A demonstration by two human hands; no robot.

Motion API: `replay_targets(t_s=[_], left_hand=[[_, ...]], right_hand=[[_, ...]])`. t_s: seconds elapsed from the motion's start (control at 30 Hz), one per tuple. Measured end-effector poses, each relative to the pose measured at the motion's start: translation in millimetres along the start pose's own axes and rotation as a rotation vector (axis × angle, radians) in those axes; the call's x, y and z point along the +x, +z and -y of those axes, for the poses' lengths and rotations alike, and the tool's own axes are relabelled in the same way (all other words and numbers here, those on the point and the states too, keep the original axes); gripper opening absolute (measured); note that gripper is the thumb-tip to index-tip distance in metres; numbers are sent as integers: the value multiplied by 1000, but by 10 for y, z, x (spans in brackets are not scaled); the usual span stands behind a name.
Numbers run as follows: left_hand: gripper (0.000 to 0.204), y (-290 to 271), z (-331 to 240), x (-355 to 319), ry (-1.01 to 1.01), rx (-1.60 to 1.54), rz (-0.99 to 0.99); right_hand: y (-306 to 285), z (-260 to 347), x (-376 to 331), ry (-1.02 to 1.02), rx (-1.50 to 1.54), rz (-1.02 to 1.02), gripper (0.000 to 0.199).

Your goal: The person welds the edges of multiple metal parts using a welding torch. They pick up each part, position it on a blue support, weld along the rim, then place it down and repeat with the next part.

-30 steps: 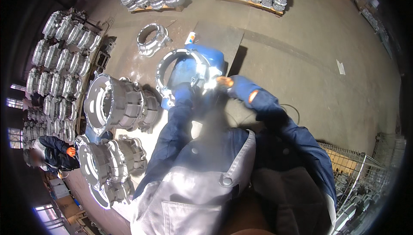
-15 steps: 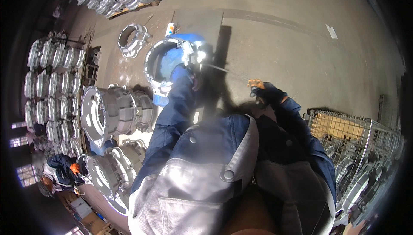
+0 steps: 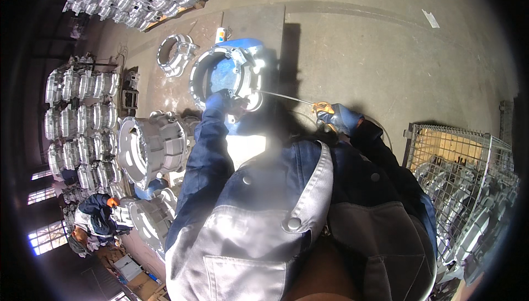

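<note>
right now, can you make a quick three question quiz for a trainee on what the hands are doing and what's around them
1. Which hand holds the thin rod?
2. True or false: the wire cage stands at the left side of the view.
3. What colour is the support seen through the metal ring?
A) red
B) blue
C) yellow

Key:
1. The right hand.
2. False; the wire cage is at the right.
3. B.
</note>
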State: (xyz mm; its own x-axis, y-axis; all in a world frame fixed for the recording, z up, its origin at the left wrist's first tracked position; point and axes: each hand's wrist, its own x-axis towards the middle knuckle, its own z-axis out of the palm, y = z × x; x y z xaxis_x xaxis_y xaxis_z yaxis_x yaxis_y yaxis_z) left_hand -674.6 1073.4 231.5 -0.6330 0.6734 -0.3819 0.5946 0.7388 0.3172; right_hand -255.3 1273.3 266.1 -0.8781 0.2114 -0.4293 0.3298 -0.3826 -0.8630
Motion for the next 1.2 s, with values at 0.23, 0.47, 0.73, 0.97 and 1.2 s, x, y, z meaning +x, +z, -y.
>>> replay_targets(t_s=[0.23, 0.47, 0.73, 0.97, 1.2], left_hand=[[33, 12, -267, -288, -4, 325, -123], [44, -25, -731, -424, -117, 202, -13], [50, 44, -961, -251, -231, 17, -104], [40, -36, -272, -215, 61, 387, 81], [51, 54, -568, -516, -133, 176, -130]], right_hand=[[6, 34, -41, 4, 42, -29, 30], [-188, -167, -4, -201, -265, -334, 29], [-296, -60, 20, -113, -427, -311, 34], [-213, 203, 116, 55, -459, -170, 32], [-133, 425, -105, 48, -482, -268, 31]])
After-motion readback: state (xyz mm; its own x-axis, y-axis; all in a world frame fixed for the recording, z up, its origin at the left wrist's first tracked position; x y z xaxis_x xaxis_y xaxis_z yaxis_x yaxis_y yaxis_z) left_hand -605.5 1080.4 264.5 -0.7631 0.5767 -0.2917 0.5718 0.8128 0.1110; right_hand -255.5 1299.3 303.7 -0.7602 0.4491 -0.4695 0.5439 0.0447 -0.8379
